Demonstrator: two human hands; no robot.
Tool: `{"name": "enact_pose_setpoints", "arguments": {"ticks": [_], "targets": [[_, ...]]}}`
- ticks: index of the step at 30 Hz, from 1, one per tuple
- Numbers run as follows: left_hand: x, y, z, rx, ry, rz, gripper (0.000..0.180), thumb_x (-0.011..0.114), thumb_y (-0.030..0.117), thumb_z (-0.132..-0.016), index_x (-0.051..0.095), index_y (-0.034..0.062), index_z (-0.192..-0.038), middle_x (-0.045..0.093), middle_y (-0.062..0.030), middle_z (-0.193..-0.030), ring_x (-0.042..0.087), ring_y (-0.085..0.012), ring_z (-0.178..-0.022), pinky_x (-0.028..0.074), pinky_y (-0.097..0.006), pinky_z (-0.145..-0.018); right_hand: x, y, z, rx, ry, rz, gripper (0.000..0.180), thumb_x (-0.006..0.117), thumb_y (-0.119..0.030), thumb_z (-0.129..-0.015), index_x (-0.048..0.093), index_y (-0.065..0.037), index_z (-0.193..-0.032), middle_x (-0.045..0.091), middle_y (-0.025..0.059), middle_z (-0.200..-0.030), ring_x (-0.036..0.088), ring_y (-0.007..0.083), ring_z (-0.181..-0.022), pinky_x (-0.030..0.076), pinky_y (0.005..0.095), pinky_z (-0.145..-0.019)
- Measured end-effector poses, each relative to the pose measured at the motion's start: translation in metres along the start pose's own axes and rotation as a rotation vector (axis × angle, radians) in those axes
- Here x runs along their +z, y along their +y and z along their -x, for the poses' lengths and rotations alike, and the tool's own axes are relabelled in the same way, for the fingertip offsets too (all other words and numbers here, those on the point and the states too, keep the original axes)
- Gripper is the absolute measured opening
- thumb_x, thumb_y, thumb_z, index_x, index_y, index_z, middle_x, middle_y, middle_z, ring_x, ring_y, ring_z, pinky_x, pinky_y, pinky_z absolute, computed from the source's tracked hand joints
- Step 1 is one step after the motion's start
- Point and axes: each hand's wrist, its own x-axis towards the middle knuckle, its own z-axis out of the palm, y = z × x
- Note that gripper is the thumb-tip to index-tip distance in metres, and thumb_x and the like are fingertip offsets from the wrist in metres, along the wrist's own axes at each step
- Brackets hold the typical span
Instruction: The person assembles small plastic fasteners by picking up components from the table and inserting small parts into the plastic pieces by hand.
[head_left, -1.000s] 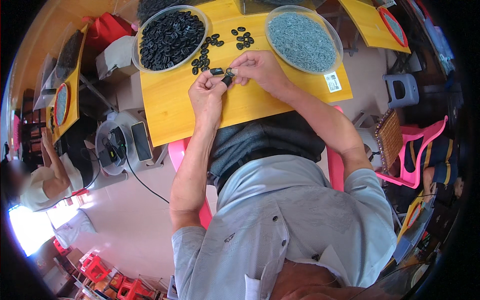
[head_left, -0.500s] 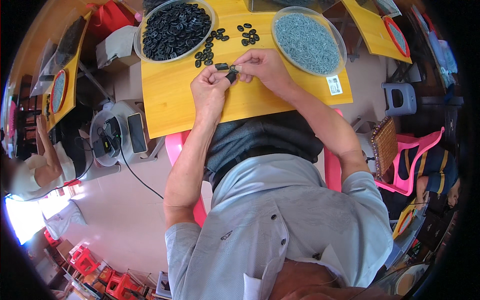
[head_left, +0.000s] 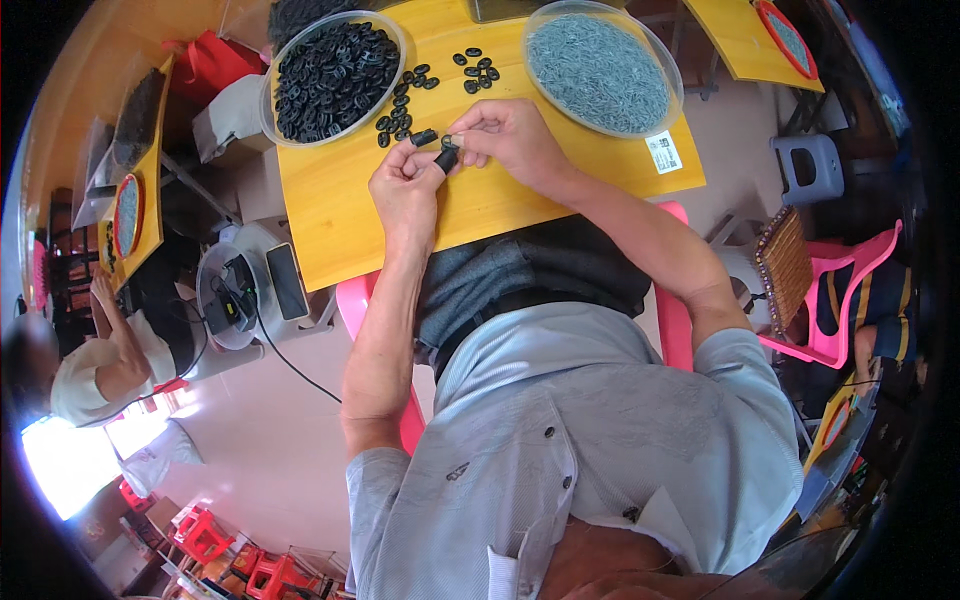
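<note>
A person in a grey shirt [head_left: 620, 430] sits at the near edge of a yellow table [head_left: 340, 225], with dark trousers [head_left: 510, 265] reaching just under that edge. Both hands are raised over the left-middle of the table. The left hand [head_left: 405, 195], with black covers [head_left: 424, 138] on its thumb and a fingertip, pinches a small dark part [head_left: 449, 143]. The right hand [head_left: 510, 140] has its thumb and fingers drawn narrow at the same part; whether both grip it firmly, I cannot tell.

Farther in on the table lie loose black oval pieces [head_left: 404, 122], with a second cluster [head_left: 484, 81] nearer its far middle. At the table's far left stands a clear bowl [head_left: 268, 102] heaped with black pieces [head_left: 335, 80]; at its far right, another clear tub [head_left: 674, 95] is filled with grey slender pieces [head_left: 597, 75]. A white label [head_left: 663, 152] is on the table's right side. Left of the table lies a phone [head_left: 287, 280]; well right of it stands a grey-blue stool [head_left: 808, 168].
</note>
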Motion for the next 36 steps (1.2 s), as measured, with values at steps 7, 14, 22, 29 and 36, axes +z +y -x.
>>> {"name": "enact_pose_setpoints", "arguments": {"ticks": [7, 14, 22, 29, 36], "targets": [[-0.006, 0.000, -0.002, 0.141, -0.160, -0.323, 0.030, 0.065, -0.007, -0.085, 0.063, -0.0040, -0.115, 0.071, -0.0044, -0.089, 0.063, -0.0080, -0.082, 0.049, -0.021, -0.074, -0.026, -0.008, -0.012, 0.105, -0.172, 0.068, 0.015, 0.065, -0.005, -0.086, 0.065, 0.006, -0.095, 0.068, 0.0097, -0.075, 0.064, 0.0125, -0.062, 0.050, 0.0238, -0.056], [-0.007, 0.003, -0.001, 0.302, -0.170, -0.635, 0.028, 0.071, -0.003, -0.080, 0.068, -0.0021, -0.108, 0.070, -0.0071, -0.080, 0.064, -0.0088, -0.071, 0.053, -0.024, -0.068, -0.026, -0.008, -0.013, 0.192, -0.209, 0.044, 0.012, 0.066, -0.005, -0.084, 0.061, 0.001, -0.093, 0.065, 0.0069, -0.070, 0.062, 0.0121, -0.060, 0.047, 0.0231, -0.054], [-0.007, 0.003, -0.002, 0.341, -0.189, -0.662, 0.030, 0.074, -0.002, -0.076, 0.068, -0.0010, -0.106, 0.068, -0.0083, -0.078, 0.063, -0.0136, -0.068, 0.052, -0.026, -0.065, -0.024, -0.015, -0.011, 0.242, -0.236, 0.038, 0.011, 0.068, -0.006, -0.081, 0.060, -0.001, -0.087, 0.064, 0.0058, -0.069, 0.061, 0.0117, -0.061, 0.045, 0.0231, -0.056], [-0.006, 0.005, 0.001, 0.411, -0.204, -0.770, 0.023, 0.076, 0.000, -0.073, 0.067, -0.0023, -0.094, 0.065, -0.0107, -0.076, 0.063, -0.0196, -0.066, 0.052, -0.029, -0.063, -0.025, -0.011, -0.009, 0.257, -0.253, 0.078, 0.012, 0.069, -0.006, -0.079, 0.060, -0.001, -0.087, 0.064, 0.0062, -0.068, 0.059, 0.0114, -0.059, 0.044, 0.0228, -0.054], [-0.009, 0.003, 0.000, 0.412, -0.202, -0.771, 0.017, 0.076, 0.001, -0.074, 0.066, -0.0029, -0.088, 0.066, -0.0131, -0.074, 0.064, -0.0228, -0.065, 0.051, -0.031, -0.063, -0.024, -0.014, -0.010, 0.272, -0.272, 0.072, 0.012, 0.069, -0.005, -0.078, 0.060, -0.001, -0.086, 0.063, 0.0069, -0.067, 0.058, 0.0113, -0.057, 0.044, 0.0228, -0.054]]}}
